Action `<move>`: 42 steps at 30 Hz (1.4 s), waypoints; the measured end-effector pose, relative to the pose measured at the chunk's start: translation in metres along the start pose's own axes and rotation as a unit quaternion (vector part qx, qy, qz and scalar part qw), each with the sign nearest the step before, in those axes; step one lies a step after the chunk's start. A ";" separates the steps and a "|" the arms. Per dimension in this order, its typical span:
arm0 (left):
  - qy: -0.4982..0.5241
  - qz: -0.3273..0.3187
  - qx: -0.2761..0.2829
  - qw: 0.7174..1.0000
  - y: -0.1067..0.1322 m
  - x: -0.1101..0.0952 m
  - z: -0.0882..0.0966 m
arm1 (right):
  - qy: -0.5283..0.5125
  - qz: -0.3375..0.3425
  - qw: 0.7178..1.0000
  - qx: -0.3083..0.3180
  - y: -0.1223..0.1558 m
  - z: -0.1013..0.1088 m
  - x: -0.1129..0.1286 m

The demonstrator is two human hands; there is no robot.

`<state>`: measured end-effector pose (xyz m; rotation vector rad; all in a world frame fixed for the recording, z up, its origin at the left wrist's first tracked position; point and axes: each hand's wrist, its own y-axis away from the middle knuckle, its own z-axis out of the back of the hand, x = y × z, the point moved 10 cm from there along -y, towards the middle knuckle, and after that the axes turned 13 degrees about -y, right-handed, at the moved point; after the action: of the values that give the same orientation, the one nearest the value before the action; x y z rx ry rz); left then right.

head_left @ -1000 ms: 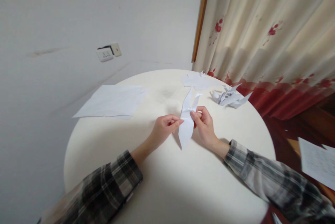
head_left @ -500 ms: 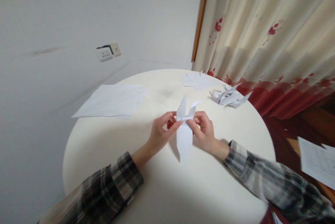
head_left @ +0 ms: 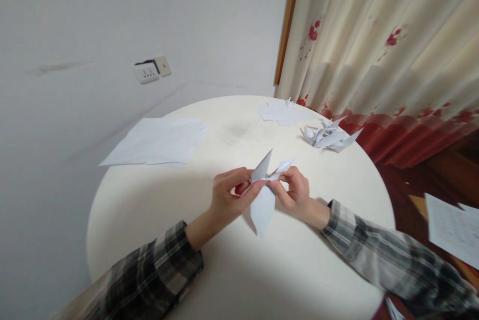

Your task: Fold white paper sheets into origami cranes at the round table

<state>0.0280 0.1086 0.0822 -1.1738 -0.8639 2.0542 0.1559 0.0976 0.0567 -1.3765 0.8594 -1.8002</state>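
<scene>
Above the middle of the white round table (head_left: 239, 270), a folded white paper figure (head_left: 263, 210) is held between both hands. Two pointed flaps stick up from its top, and a wide flap hangs down toward me, tapering to a tip. My left hand (head_left: 234, 192) pinches its left side between thumb and fingers. On the other side, my right hand (head_left: 294, 191) grips the paper near the base of the right flap. The two thumbs nearly meet at the centre fold. The fingertips behind the paper are partly hidden.
A stack of white paper sheets (head_left: 153, 143) lies at the table's left edge. Several folded paper pieces (head_left: 329, 136) are heaped at the right, beside flat paper scraps (head_left: 280, 113) at the back. A wall with a socket (head_left: 146, 73) and a patterned curtain (head_left: 374, 50) stand behind.
The paper's upper flaps have tilted lower, the right one leaning further to the right. Both hands have come down slightly, and the thumbs have shifted at the centre fold.
</scene>
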 end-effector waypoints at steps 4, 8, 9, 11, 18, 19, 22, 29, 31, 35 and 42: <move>-0.004 -0.020 -0.002 1.000 0.001 -0.003 0.002 | 0.017 0.023 1.000 0.010 -0.004 -0.002 0.009; -0.013 -0.064 -0.029 0.997 0.002 -0.012 0.008 | 0.045 0.061 0.997 0.028 -0.010 -0.002 0.020; -0.017 -0.080 -0.034 0.996 0.003 -0.015 0.009 | 0.043 0.065 0.996 0.046 -0.011 -0.004 0.021; -0.026 -0.112 -0.038 0.993 0.004 -0.022 0.011 | 0.021 0.063 0.994 0.083 -0.013 -0.009 0.022; -0.031 -0.174 -0.058 0.983 0.009 -0.033 0.015 | -0.032 0.102 0.991 0.083 -0.017 -0.009 0.033; -0.031 -0.175 -0.064 0.982 0.010 -0.033 0.017 | -0.021 0.116 0.990 0.075 -0.016 -0.008 0.034; -0.049 -0.174 -0.094 0.979 0.012 -0.031 0.022 | -0.006 0.163 0.986 0.038 -0.010 -0.002 0.037; -0.064 -0.178 -0.077 0.979 0.015 -0.030 0.019 | -0.001 0.187 0.982 0.032 -0.011 -0.001 0.044; -0.086 -0.155 -0.073 0.981 0.015 -0.026 0.017 | -0.019 0.160 0.986 0.046 -0.012 -0.004 0.041; -0.078 -0.067 -0.045 0.994 0.013 -0.007 0.010 | -0.047 -0.006 0.999 -0.008 -0.011 0.001 0.010; -0.019 0.062 0.052 0.997 0.010 0.018 -0.011 | -0.202 -0.242 0.943 -0.104 0.002 0.003 -0.044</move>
<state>0.0282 0.1195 0.0616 -1.1606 -0.7087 2.2010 0.1672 0.1334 0.0330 -2.1506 0.5260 -1.6971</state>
